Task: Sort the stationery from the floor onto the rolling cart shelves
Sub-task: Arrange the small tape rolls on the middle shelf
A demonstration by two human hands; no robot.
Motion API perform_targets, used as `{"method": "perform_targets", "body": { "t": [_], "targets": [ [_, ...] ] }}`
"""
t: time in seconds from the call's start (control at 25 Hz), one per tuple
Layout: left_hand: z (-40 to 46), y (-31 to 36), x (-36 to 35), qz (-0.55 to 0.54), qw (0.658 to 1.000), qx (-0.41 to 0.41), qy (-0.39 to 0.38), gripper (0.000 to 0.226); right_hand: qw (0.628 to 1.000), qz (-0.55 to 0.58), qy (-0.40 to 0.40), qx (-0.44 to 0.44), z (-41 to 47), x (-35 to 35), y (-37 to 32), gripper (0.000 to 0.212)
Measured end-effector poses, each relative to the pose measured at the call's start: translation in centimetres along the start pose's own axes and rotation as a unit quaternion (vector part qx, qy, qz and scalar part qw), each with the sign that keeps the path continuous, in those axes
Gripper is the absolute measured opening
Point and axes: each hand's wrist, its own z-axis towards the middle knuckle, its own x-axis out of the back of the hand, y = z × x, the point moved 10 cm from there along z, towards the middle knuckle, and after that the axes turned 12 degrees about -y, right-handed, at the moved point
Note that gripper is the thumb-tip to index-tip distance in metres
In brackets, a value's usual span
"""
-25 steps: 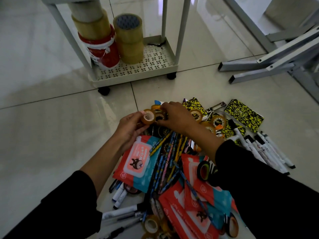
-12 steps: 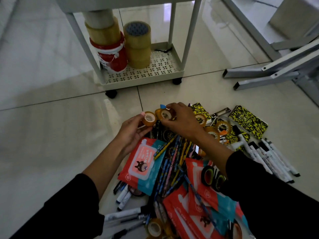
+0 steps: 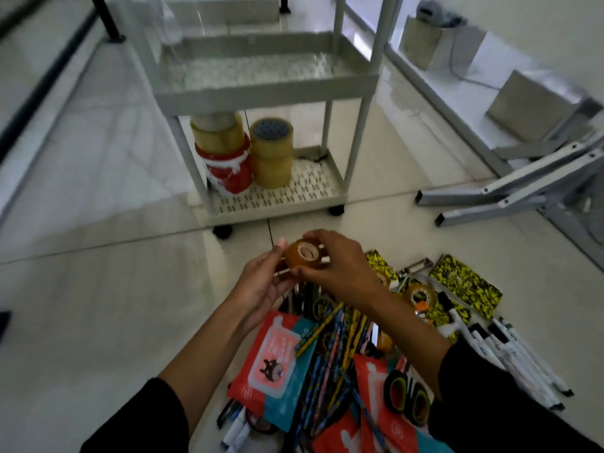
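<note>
two hands: both up on one small stack of tape rolls, above the floor pile
left hand: fingers curled, cupping the stack's near side
right hand: pinching it from the top and far side
cart: beyond the hands; big tape rolls on the bottom shelf
floor: pencils, wipes packs, markers still down

A glossy pale tiled floor with dark grout lines reflects dim light, while grey metal frame legs lie folded at the right beneath a white wall, near tan boxes.
</note>
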Motion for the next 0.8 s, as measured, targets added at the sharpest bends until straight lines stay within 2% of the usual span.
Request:
{"method": "perform_targets", "body": {
  "t": [0.24,0.4,0.64,0.8],
  "targets": [
    [-0.7,11.0,-4.6,0.02,0.994,-0.094,-0.046,0.03,0.996,0.027,0.072,0.054,2.4,8.2,-7.4,0.048],
    [-0.7,18.9,-7.1,0.033,0.987,-0.15,-0.054,0.024,0.991,0.031,0.093,0.096,5.5,13.5,-12.6,0.049],
    [2.5,26.9,-7.7,0.066,0.982,-0.175,-0.008,0.025,0.989,0.056,0.106,0.084,12.5,17.6,-15.4,0.049],
    [6.2,29.3,-7.1,0.089,0.984,-0.153,0.009,0.026,0.994,0.043,0.095,0.044,16.7,18.7,-14.3,0.049]
  ]
}}
